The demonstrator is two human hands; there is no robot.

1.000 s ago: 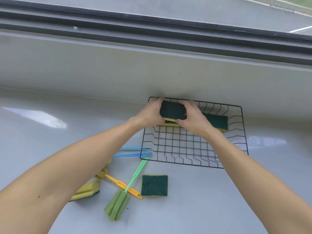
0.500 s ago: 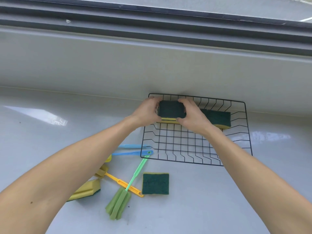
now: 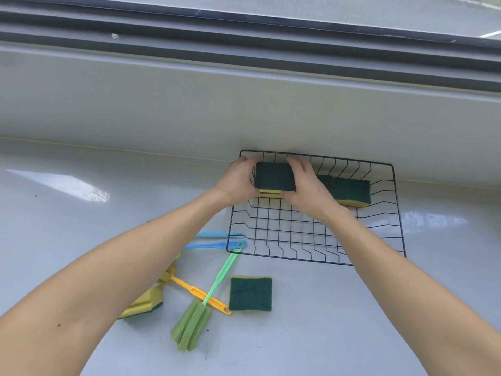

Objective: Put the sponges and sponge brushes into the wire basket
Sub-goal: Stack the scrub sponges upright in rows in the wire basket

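- Green-topped, yellow-bodied scouring sponge sits between my left hand and right hand, fingers of both curled round its ends, at the far left corner of the black wire basket.
- The basket stands at the far edge of the grey counter, against the upstand; I cannot tell whether the held sponge touches the mesh floor.
- Done, as I judge it: more sponge lies inside along the far right wall.
- Left on the counter near the basket's near left corner: a flat sponge, a tilted sponge, a green sponge brush, a yellow-handled brush, two blue handles.
- Roughly a third done, I reckon.
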